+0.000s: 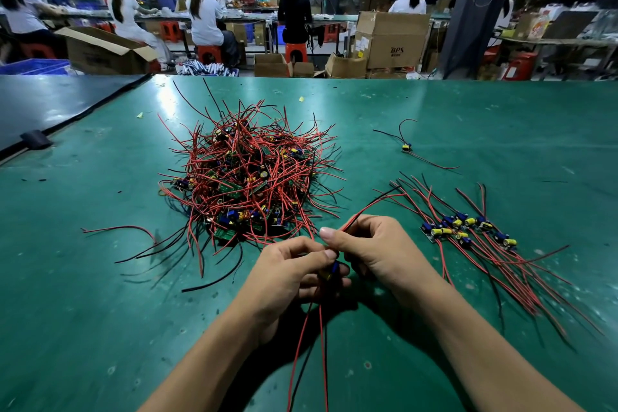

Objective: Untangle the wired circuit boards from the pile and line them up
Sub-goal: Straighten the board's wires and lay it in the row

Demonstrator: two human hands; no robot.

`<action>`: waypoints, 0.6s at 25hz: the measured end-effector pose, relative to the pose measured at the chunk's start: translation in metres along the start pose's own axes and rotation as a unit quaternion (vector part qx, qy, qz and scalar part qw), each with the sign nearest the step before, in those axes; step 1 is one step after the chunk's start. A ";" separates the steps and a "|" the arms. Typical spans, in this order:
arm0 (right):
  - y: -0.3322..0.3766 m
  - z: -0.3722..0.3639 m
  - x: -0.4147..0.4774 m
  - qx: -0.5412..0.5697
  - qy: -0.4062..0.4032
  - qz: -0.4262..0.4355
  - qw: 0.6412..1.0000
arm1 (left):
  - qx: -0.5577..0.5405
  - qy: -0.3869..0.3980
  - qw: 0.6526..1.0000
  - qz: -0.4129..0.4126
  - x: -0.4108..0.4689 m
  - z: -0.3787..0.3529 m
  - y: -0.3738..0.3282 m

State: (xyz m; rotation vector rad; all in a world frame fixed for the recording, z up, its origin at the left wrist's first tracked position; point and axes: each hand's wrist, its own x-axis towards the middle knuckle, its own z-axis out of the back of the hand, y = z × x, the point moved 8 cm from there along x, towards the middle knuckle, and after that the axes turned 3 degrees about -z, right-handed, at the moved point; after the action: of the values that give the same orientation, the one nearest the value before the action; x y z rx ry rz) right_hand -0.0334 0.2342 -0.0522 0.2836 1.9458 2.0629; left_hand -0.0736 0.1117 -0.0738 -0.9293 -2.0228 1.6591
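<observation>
Table mat (pixel 100 278): teal green, scuffed pale
Pile of wired circuit boards (pixel 247 177): red and black wires, green boards
Lined-up boards (pixel 468 231): blue and yellow parts
Stool (pixel 296 52): orange-red
Carton (pixel 391 40): brown

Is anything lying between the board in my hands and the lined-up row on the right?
Nothing visible. Bare table lies between the board, held in the left hand and right hand, and the row; only the held leads reach that way.

Open table (pixel 363 157) strip between wire pile (pixel 247 174) and lined-up boards (pixel 468 231)
</observation>
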 end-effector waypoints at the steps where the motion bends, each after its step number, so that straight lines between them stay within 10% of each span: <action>1: -0.001 0.002 0.001 -0.003 -0.009 0.001 1.000 | 0.011 -0.005 1.000 -0.008 0.001 0.001 0.000; 15: -0.007 -0.002 0.001 0.021 0.015 -0.008 1.000 | 0.012 -0.043 0.998 -0.037 -0.002 0.002 -0.005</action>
State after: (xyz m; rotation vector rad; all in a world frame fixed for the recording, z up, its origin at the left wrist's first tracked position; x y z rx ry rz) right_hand -0.0341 0.2330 -0.0593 0.2472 2.0059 2.0298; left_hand -0.0753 0.1086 -0.0692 -0.7775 -2.0630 1.7053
